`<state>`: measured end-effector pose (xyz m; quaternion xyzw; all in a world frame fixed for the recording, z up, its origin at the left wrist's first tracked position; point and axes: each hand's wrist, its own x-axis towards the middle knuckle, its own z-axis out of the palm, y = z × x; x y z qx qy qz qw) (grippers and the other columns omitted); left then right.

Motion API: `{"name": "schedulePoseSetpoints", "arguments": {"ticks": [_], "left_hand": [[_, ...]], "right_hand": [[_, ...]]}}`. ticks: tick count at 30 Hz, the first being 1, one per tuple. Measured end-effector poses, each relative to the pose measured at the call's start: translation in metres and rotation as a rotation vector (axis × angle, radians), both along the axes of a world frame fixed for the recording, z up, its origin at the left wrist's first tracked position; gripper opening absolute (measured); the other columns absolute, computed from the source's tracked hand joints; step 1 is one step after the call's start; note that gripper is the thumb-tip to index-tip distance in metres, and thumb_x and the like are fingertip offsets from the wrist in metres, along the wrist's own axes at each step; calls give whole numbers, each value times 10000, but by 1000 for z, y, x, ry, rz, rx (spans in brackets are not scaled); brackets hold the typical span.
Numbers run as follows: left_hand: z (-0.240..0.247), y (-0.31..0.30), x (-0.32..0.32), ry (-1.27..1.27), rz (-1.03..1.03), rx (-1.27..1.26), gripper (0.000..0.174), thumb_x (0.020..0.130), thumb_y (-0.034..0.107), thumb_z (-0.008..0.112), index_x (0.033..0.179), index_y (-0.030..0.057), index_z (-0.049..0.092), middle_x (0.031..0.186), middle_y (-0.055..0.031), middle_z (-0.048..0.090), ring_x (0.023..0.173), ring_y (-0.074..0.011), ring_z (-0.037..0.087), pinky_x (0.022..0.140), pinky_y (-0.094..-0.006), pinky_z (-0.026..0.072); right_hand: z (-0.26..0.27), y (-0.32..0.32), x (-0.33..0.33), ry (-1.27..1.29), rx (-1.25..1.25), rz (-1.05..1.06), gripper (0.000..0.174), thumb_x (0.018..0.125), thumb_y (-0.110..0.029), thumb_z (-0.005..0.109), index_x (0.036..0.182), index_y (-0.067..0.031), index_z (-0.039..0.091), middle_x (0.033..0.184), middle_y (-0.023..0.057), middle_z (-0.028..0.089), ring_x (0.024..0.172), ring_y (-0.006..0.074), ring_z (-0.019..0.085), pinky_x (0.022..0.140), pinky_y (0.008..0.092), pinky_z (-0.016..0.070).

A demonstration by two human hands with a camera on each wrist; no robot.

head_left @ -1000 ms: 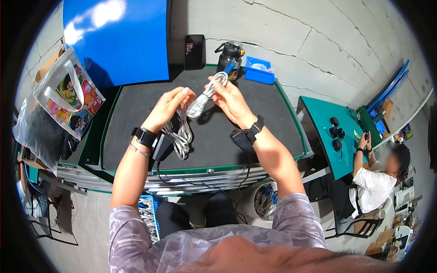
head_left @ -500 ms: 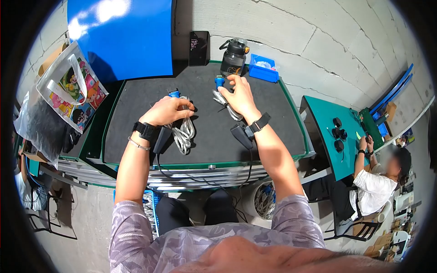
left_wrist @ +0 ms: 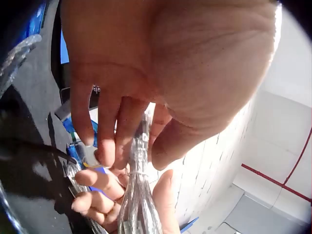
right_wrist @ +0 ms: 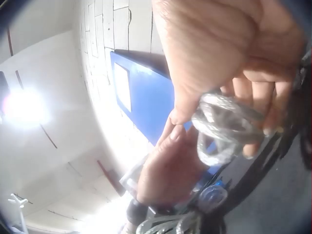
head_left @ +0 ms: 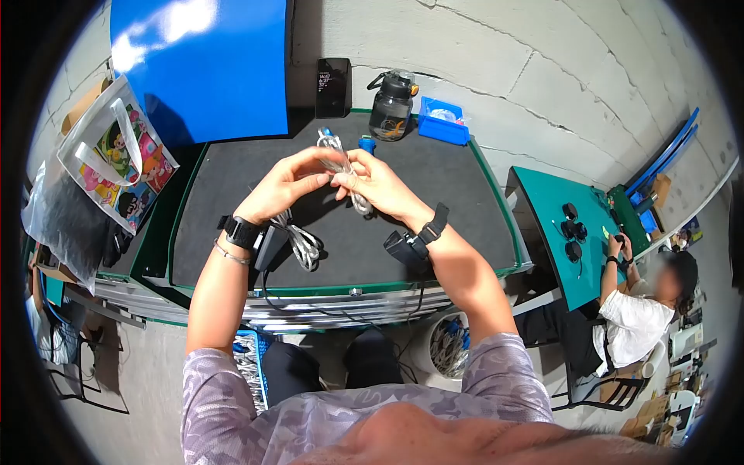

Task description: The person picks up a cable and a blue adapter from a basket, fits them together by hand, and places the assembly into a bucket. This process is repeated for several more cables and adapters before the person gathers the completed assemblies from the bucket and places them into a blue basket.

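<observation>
Starting left: got a cartoon bag (head_left: 116, 167) hanging, then a loose cable pile (head_left: 306, 246) lying on the black mat (head_left: 434, 201). Pinching a silver coiled cable (head_left: 335, 155) up above the mat's middle with the left hand (head_left: 287, 184), fingers curled round its upper end, and gripping the same coil with the right hand (head_left: 380, 190), thumb and fingers closed on it. Further back right, a bottle (head_left: 390, 112) and a blue bin (head_left: 442, 128).

mat (head_left: 473, 213) bare beside right hand (head_left: 372, 184); bottle (head_left: 390, 108), bin (head_left: 442, 124) block behind.
</observation>
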<state>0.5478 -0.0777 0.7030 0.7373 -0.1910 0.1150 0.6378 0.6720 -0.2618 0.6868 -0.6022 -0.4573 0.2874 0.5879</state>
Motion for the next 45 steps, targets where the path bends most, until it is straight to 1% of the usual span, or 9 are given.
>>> {"name": "schedulePoseSetpoints", "arguments": {"ticks": [4, 15, 25, 32, 35, 39, 41, 42, 45], "left_hand": [[4, -1, -1, -34, 105, -101, 648, 927, 209, 664, 1475, 115, 332, 1220, -127, 598, 1116, -191, 595, 1010, -356, 441], [-12, 15, 13, -67, 232, -137, 467, 893, 48, 685, 1290, 49, 439, 1026, -64, 648, 952, -120, 629, 872, -271, 517], [0, 4, 2, -92, 175, -255, 496, 927, 113, 650, 1367, 53, 428, 1159, -98, 644, 960, -134, 630, 899, -291, 494], [0, 21, 5, -199, 623, -254, 336, 940, 204, 639, 1236, 58, 580, 1131, -50, 653, 915, -101, 602, 819, -249, 450], [-13, 31, 16, -213, 866, -55, 357, 955, 250, 625, 1255, 62, 576, 1143, -43, 623, 945, -92, 580, 805, -244, 443], [-20, 35, 18, -12, 886, 11, 376, 962, 287, 619, 1263, 67, 574, 1082, -27, 602, 960, -83, 568, 797, -235, 449], [-10, 32, 9, 157, 599, -289, 412, 943, 379, 635, 1220, 76, 595, 1035, -33, 632, 896, -105, 628, 733, -232, 472], [-12, 35, 10, 172, 493, -360, 385, 942, 373, 643, 1178, 71, 605, 923, -2, 623, 766, -84, 630, 665, -209, 461], [-14, 36, 12, 126, 502, -339, 349, 933, 348, 662, 1118, 56, 613, 850, 19, 615, 657, -64, 603, 623, -198, 449]], "right_hand": [[1, 1, 4, 16, 132, -36, 354, 958, -127, 612, 1259, 3, 479, 1021, 78, 647, 859, 124, 623, 787, 267, 518], [-8, 8, -4, -50, 123, -57, 413, 916, -144, 685, 1251, 23, 510, 1063, 56, 632, 895, 106, 612, 793, 255, 507], [-8, 6, -3, 99, 100, 12, 396, 1009, -322, 534, 1245, -5, 560, 928, 15, 599, 849, 97, 593, 776, 236, 479], [-3, 3, 2, 252, 135, 35, 441, 1034, -349, 462, 1290, 1, 541, 867, -1, 595, 805, 91, 595, 700, 208, 481], [-2, 2, 3, 279, 138, 46, 419, 1042, -346, 446, 1273, -14, 555, 842, -3, 580, 779, 83, 581, 682, 213, 460], [-1, -1, 2, 257, 141, 83, 421, 1041, -347, 448, 1278, -18, 558, 853, -14, 578, 786, 77, 571, 684, 210, 456], [1, -2, -1, 241, 150, 93, 423, 1039, -352, 450, 1279, -21, 559, 858, -18, 577, 796, 76, 569, 690, 211, 455], [1, -3, -2, 245, 131, 100, 426, 1039, -353, 451, 1285, -22, 555, 856, -18, 575, 795, 77, 567, 693, 212, 455], [-5, -2, -1, 220, 114, 93, 421, 1041, -354, 442, 1291, -30, 539, 867, 1, 590, 792, 91, 584, 707, 220, 473]]}}
